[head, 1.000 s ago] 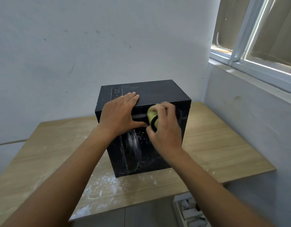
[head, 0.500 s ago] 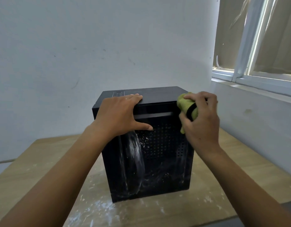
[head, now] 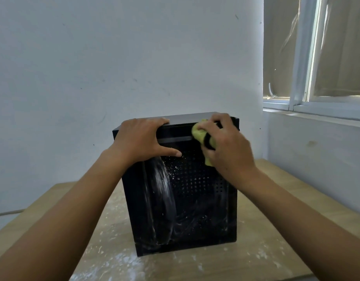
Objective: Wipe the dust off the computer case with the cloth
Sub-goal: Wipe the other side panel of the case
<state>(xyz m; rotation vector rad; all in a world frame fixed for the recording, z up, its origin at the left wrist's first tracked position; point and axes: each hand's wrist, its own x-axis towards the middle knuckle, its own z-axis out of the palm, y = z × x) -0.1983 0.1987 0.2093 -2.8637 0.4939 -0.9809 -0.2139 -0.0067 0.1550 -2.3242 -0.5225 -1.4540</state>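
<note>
A black computer case (head: 195, 199) stands upright on the wooden table (head: 276, 230), its perforated front panel smeared with white dust streaks. My left hand (head: 140, 138) lies flat over the case's top left edge, thumb stretched across the front panel. My right hand (head: 225, 147) grips a bunched yellow-green cloth (head: 199, 134) with a black band and presses it against the upper right part of the front panel, near the top edge.
White dust is scattered on the table in front of the case (head: 122, 258). A white wall stands close behind the case. A low wall and window sill (head: 316, 112) run along the right side.
The view has come lower and closer to the case. My right hand with the cloth has slid left from the case's top right corner onto the front panel. My left hand stays put.
</note>
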